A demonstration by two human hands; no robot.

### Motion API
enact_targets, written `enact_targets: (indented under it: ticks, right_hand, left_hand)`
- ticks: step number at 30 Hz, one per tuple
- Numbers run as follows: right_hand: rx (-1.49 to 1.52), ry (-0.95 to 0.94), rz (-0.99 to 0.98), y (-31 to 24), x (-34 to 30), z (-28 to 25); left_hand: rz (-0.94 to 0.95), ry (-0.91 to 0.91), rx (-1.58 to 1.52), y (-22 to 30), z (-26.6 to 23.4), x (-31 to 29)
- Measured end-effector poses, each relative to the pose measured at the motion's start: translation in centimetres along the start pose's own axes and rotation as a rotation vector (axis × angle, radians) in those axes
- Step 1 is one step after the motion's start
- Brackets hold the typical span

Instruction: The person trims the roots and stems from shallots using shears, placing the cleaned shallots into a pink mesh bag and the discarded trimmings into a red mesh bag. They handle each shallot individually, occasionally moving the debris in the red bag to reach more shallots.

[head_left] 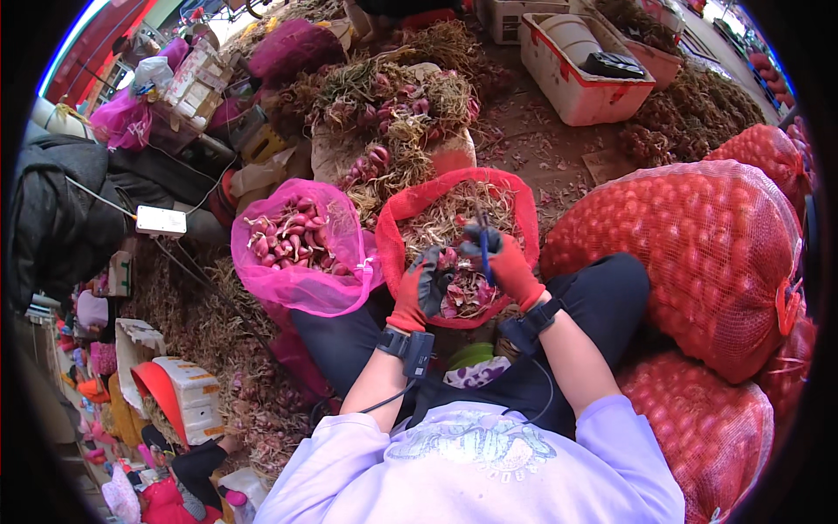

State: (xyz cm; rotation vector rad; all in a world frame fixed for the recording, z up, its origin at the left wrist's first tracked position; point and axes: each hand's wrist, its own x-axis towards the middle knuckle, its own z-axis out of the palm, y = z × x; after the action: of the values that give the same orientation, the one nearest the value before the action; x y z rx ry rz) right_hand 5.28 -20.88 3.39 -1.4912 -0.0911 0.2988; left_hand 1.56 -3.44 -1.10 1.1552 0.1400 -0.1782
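Both hands wear red gloves with dark grey palms and fingers, over a red-rimmed mesh bag (530, 205) of dry stalks and skins. My left hand (425, 284) is closed, and a purple-red shallot (448, 258) shows at its fingertips. In my right hand (504, 260) is a pair of scissors (485, 255) with blue handles, its tip pointing away from me. The hands are a little apart. Just left of them, a pink mesh bag (262, 288) holds several trimmed shallots (297, 234).
Beyond the bags lies a heap of shallots with dry stalks (393, 100). Full red net sacks (681, 253) stand at my right. A foam box (585, 87) is at the far right. On the left are a white power bank (161, 220) with cables and a foam box (192, 397).
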Motion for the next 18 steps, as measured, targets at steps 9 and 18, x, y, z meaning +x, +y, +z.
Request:
enact_targets:
  ticks: [9, 18]
  right_hand:
    - [-0.640, 0.049, -0.456, -0.1, -1.1, 1.9]
    - [0.012, 0.222, -0.003, 2.5, 0.1, -0.5]
  left_hand:
    - [-0.110, -0.011, -0.192, 0.3, 1.2, 0.0]
    - [-0.173, 0.277, -0.441, 0.5, 3.5, 0.2]
